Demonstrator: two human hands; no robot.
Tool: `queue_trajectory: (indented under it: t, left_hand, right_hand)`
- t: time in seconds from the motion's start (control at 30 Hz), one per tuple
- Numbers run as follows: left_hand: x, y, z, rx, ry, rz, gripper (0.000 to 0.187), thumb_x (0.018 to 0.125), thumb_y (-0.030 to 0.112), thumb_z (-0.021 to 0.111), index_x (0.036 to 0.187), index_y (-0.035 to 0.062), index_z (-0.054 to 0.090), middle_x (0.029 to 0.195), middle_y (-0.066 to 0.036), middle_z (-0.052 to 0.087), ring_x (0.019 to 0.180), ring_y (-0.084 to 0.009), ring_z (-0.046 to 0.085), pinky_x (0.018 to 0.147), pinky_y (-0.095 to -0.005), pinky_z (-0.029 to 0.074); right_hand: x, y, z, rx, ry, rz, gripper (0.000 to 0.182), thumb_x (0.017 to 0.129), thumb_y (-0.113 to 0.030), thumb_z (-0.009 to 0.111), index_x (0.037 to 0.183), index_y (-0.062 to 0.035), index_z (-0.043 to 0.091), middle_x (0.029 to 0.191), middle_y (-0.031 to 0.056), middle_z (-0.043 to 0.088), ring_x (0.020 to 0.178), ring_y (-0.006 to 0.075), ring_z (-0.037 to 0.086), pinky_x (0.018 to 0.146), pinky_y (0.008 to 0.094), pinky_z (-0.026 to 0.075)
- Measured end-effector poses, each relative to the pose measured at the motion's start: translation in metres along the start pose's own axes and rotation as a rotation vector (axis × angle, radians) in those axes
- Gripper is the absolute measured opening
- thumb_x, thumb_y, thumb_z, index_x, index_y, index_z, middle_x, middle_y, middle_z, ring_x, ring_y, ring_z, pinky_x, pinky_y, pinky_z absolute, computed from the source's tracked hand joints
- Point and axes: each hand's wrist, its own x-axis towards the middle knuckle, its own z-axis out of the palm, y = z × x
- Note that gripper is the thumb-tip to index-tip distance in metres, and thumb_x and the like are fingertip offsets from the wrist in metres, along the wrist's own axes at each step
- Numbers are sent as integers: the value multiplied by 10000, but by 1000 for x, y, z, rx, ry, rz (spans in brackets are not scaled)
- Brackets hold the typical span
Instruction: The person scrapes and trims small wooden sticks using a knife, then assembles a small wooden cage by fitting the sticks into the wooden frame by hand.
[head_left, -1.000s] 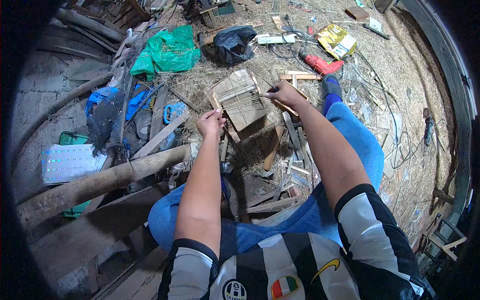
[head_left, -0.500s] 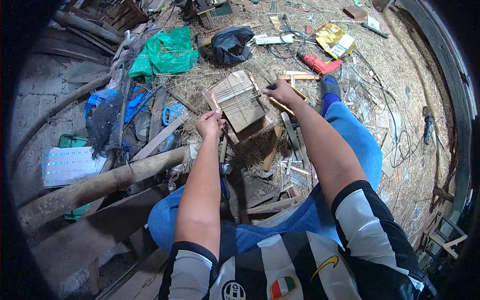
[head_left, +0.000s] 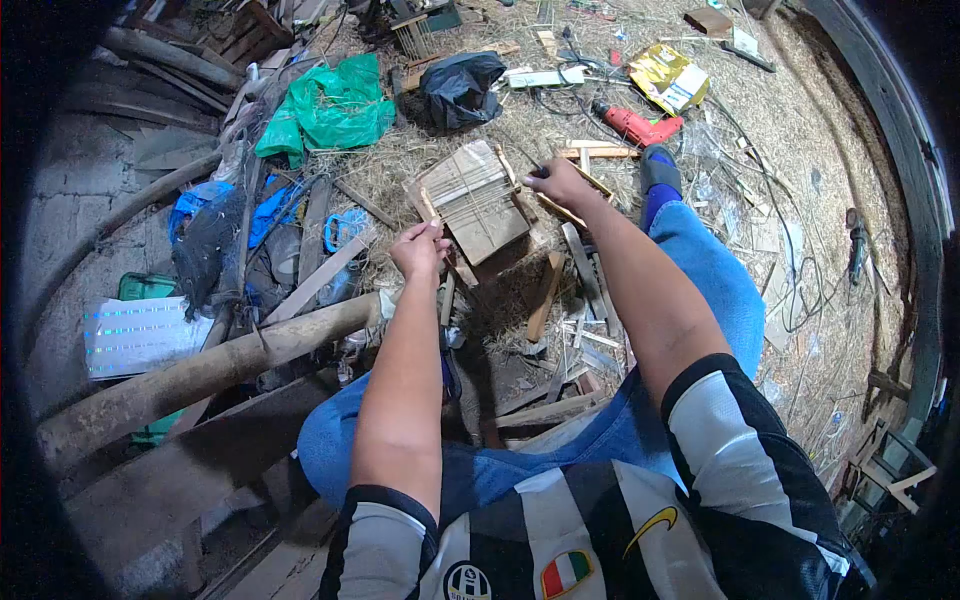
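We're gripping the little wooden frame (head_left: 473, 201) on the straw floor (head_left: 800, 130), left hand (head_left: 420, 249) pinching its near corner, right hand (head_left: 560, 183) closed on its far edge, probably steadying it to fit another slat.

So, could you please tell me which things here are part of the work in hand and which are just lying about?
In hand:
left hand
right hand
small wooden frame

Lying about:
red power drill
green plastic bag
black bag
log
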Motion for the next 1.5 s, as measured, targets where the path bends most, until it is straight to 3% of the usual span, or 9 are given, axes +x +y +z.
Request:
queue_trajectory:
  t: [0.1, 0.2, 0.4, 0.5, 0.53, 0.6, 1.13, 1.2, 1.5]
  left_hand:
    - [0, 0, 1, -2, 1, 0, 233, 892, 117, 753, 1077, 9, 661, 867, -87, 710, 620, -156, 672, 501, -274, 519]
    - [1, -2, 0, -39, -9, -3, 233, 895, 127, 752, 1078, 13, 665, 872, -81, 713, 614, -157, 671, 498, -270, 516]
    - [2, -2, -1, -4, -20, 0, 230, 903, 145, 747, 1081, 23, 667, 885, -75, 719, 609, -152, 669, 495, -267, 508]
    - [-2, 0, 2, -45, 4, 7, 206, 888, 94, 740, 1046, -12, 662, 817, -97, 710, 546, -143, 650, 431, -257, 458]
    - [-1, 0, 1, -45, 4, 7, 206, 888, 94, 740, 1046, -12, 662, 817, -97, 710, 546, -143, 650, 431, -257, 458]
    - [0, -1, 0, -6, -19, -19, 225, 908, 154, 743, 1082, 34, 667, 878, -64, 717, 607, -143, 668, 493, -265, 499]
    - [0, -2, 1, -40, 10, 1, 202, 893, 96, 734, 1064, 6, 674, 823, -84, 722, 546, -143, 656, 445, -255, 465]
    - [-2, 2, 0, -4, -16, -29, 256, 913, 148, 733, 1123, 35, 642, 870, -66, 715, 618, -148, 671, 492, -270, 489]
    - [-6, 3, -1, 11, -23, -7, 244, 914, 135, 729, 1114, 22, 647, 865, -72, 714, 592, -144, 661, 482, -270, 482]
  right_hand:
    - [-2, 1, 1, 52, -2, -36, 417, 866, -367, 759, 939, 41, 711, 745, 90, 658, 705, 178, 570, 713, 387, 480]
    - [-5, -1, -2, 52, -41, -39, 407, 871, -384, 762, 902, 15, 691, 678, 49, 592, 619, 153, 501, 593, 366, 426]
    - [-8, -9, -14, 93, -177, 84, 393, 870, -436, 768, 894, -55, 674, 615, -27, 497, 505, 80, 376, 447, 301, 265]
    - [-4, -6, -15, 98, -211, 82, 377, 871, -437, 767, 908, -70, 690, 613, -35, 501, 492, 80, 383, 435, 298, 268]
    - [-2, -6, -16, 98, -212, 82, 377, 871, -437, 767, 908, -70, 690, 613, -35, 501, 492, 80, 383, 435, 298, 268]
    - [0, -10, -19, 28, -248, 94, 487, 851, -450, 782, 993, 12, 721, 856, 88, 721, 755, 174, 622, 721, 360, 501]
    - [19, -3, -24, -154, -214, -112, 483, 827, -438, 794, 1011, 4, 729, 920, 192, 738, 846, 288, 696, 779, 432, 520]
    - [19, -5, -24, -188, -193, -113, 480, 827, -432, 793, 1008, 8, 732, 924, 204, 736, 839, 306, 695, 780, 436, 520]
    - [19, -3, -23, -174, -218, -78, 452, 818, -432, 802, 1056, -51, 757, 913, 195, 740, 827, 294, 696, 784, 437, 521]
